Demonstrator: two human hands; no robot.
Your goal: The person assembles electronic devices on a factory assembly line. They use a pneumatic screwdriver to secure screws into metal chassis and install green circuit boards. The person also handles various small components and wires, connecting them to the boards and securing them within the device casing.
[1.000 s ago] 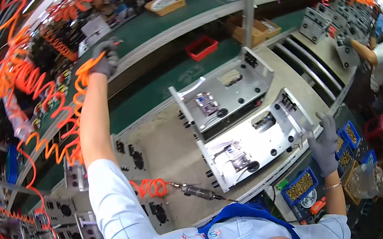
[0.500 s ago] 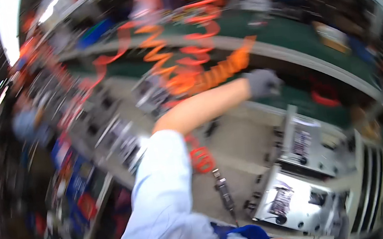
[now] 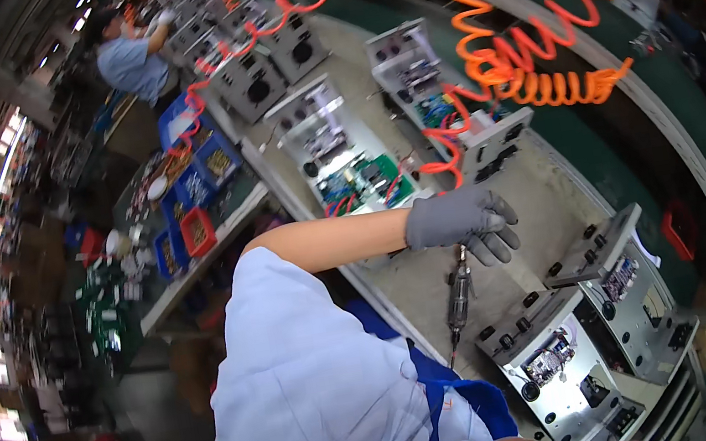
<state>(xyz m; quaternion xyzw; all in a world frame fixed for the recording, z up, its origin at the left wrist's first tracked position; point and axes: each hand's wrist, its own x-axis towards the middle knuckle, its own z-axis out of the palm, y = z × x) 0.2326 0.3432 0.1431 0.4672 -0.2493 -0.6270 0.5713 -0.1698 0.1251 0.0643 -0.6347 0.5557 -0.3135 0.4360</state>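
Observation:
My left hand (image 3: 464,219), in a grey glove, reaches across from the left over the bench. Its fingers are apart and slightly bent, with nothing visible in them. Just below the fingers lies a dark, slim air screwdriver (image 3: 459,298), its upper end close under the glove. To the hand's left sits an open metal chassis (image 3: 319,147) with a green circuit board (image 3: 365,180) inside. Beyond the hand stands another open chassis (image 3: 417,72) with boards and red wires. Two more silver housings, a nearer one (image 3: 555,373) and a farther one (image 3: 631,296), rest at the lower right. My right hand is out of the picture.
Coiled orange air hoses (image 3: 494,60) hang over the bench. Blue bins (image 3: 218,157) and a red bin (image 3: 197,231) of small parts stand on a side table. A co-worker in a blue shirt (image 3: 130,64) works at the far left among grey units (image 3: 253,87).
The view has swung, and the blur has cleared. My left hand has come back from the green shelf's edge to above the bench, close to the screwdriver.

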